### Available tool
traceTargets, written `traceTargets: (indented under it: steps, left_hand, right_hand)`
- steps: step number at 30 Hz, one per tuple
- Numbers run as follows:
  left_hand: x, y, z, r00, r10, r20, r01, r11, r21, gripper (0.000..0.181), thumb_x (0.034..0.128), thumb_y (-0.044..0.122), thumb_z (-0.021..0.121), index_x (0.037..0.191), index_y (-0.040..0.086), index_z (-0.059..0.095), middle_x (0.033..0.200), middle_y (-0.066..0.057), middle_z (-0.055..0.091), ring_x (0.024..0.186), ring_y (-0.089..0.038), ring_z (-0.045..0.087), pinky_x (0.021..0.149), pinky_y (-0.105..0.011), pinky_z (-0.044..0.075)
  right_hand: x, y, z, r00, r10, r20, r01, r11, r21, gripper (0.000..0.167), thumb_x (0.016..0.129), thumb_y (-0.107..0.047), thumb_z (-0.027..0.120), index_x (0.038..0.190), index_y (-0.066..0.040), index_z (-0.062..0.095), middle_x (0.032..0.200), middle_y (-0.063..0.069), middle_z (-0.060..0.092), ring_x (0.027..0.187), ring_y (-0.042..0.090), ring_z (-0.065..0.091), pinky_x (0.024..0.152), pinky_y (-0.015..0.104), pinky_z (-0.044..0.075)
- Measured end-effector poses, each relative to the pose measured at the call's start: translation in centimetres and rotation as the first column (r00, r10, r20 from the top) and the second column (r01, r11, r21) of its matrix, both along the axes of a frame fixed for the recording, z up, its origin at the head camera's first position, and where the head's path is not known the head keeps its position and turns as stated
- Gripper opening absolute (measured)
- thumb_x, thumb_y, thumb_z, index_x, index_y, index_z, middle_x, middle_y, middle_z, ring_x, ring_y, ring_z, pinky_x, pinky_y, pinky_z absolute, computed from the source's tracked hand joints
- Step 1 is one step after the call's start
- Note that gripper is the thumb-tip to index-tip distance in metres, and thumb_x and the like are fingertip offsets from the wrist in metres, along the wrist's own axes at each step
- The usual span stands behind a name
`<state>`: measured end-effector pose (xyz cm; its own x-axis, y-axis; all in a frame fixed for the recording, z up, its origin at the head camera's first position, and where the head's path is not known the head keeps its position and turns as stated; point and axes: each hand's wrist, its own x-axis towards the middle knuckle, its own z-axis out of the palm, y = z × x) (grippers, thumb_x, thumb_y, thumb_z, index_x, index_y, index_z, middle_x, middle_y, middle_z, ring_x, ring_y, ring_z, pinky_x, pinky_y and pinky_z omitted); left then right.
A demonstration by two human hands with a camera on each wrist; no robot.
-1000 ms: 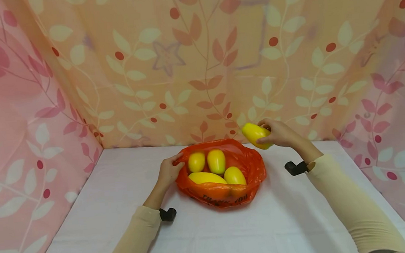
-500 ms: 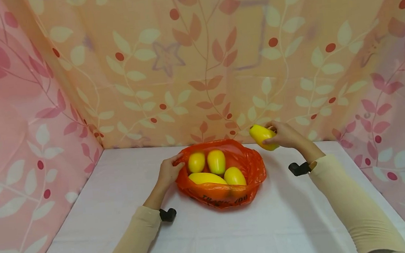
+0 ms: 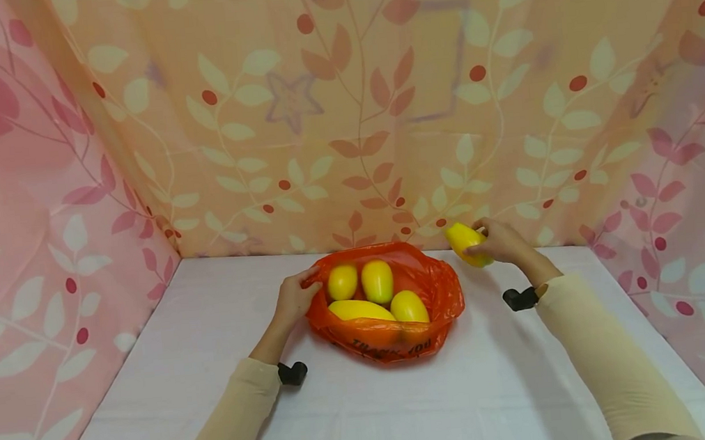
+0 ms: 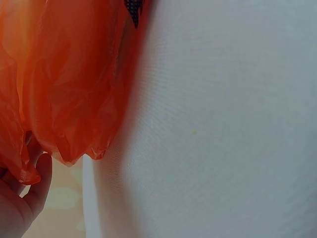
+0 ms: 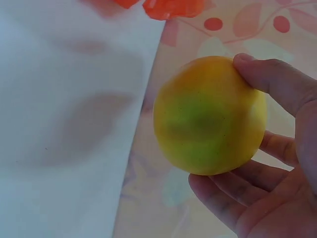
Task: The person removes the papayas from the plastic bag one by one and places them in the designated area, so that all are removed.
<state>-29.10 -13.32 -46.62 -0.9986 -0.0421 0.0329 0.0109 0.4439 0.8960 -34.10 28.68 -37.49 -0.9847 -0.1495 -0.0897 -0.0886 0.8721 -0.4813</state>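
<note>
An orange-red plastic bag (image 3: 445,289) with "THANK YOU" printed on its front lies with its mouth wide, and several yellow fruits like mangoes (image 3: 377,281) sit inside. At the bag's left edge, my left hand (image 3: 296,297) pinches the thin plastic; in the left wrist view, a fold of the bag (image 4: 74,89) passes between thumb and fingers. To the right of the bag and above the table, my right hand (image 3: 507,241) grips another yellow mango (image 3: 464,244). The right wrist view shows this mango's greenish end (image 5: 198,124), with thumb on top and fingers underneath.
A white-covered table (image 3: 357,415) lies under the bag. Leaf-patterned cloth (image 3: 296,148) hangs along the back edge, and pink cloth (image 3: 30,206) borders the sides. Black wrist mounts (image 3: 293,373) sit at both cuffs.
My right hand has moved right and slightly down with the mango, farther from the bag. The left hand and the bag have stayed in place.
</note>
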Motion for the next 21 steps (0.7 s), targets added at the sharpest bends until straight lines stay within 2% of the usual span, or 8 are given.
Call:
traceTargets:
  steps: [13,21]
  left_hand:
    - [0.0,0.0,0.0,1.0,0.002,-0.015,-0.002,1.0,-0.012,0.043,0.0934,0.01,0.061,0.136,0.007,0.057,0.14,-0.019,0.055,0.134,-0.035,0.048,0.11,-0.046,0.042]
    - [0.0,0.0,0.0,0.999,-0.006,-0.036,0.006,1.0,-0.004,0.042,0.0927,0.01,0.061,0.135,0.006,0.058,0.139,-0.02,0.056,0.134,-0.035,0.048,0.11,-0.046,0.041]
  right_hand:
    - [-0.9,0.4,-2.6,0.996,-0.075,0.054,0.076,0.997,-0.024,0.069,0.086,-0.03,0.072,0.136,0.008,0.042,0.133,0.032,0.049,0.111,0.042,0.054,0.099,0.051,0.051]
    - [-1.1,0.4,-3.8,0.989,-0.117,0.086,0.12,0.992,-0.025,0.07,0.086,-0.03,0.072,0.134,0.01,0.041,0.129,0.032,0.05,0.108,0.042,0.052,0.1,0.054,0.048]
